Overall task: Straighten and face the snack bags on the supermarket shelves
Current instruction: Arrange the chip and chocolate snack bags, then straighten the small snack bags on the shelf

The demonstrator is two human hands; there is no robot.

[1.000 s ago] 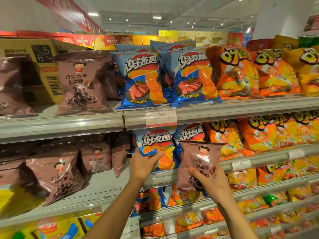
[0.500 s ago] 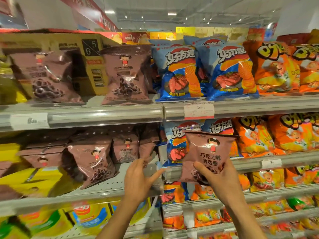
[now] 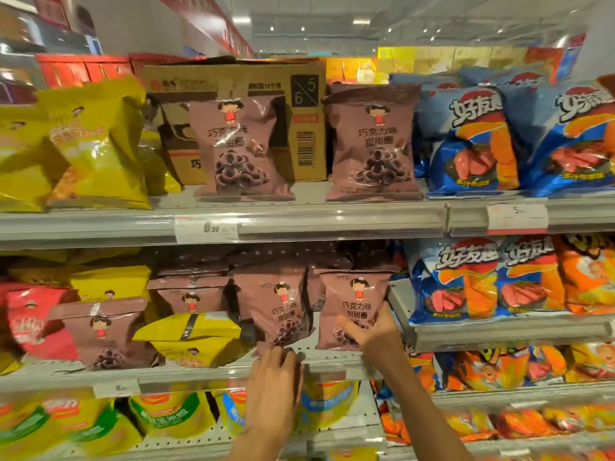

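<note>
My right hand (image 3: 372, 334) grips the lower part of a brown chocolate-ring snack bag (image 3: 354, 301), held upright at the right end of the middle shelf (image 3: 199, 374). Just left of it stands another brown bag (image 3: 276, 307), tilted a little. My left hand (image 3: 274, 377) rests with straight fingers on the shelf's front edge below that bag, its fingertips at the bag's bottom. More brown bags (image 3: 106, 331) lie further left on this shelf, mixed with a fallen yellow bag (image 3: 189, 337). Two brown bags (image 3: 372, 141) stand facing out on the upper shelf.
Blue snack bags (image 3: 472, 281) fill the shelves to the right, with orange bags beyond. Yellow bags (image 3: 93, 144) and a cardboard carton (image 3: 299, 94) sit on the upper shelf. A red bag (image 3: 30, 321) lies at the far left. Price tags (image 3: 517, 217) line the rails.
The view swung left. My right hand carried the brown bag left from in front of the blue bags onto the brown bags' shelf. My left hand shifted to the shelf edge under the neighbouring bag.
</note>
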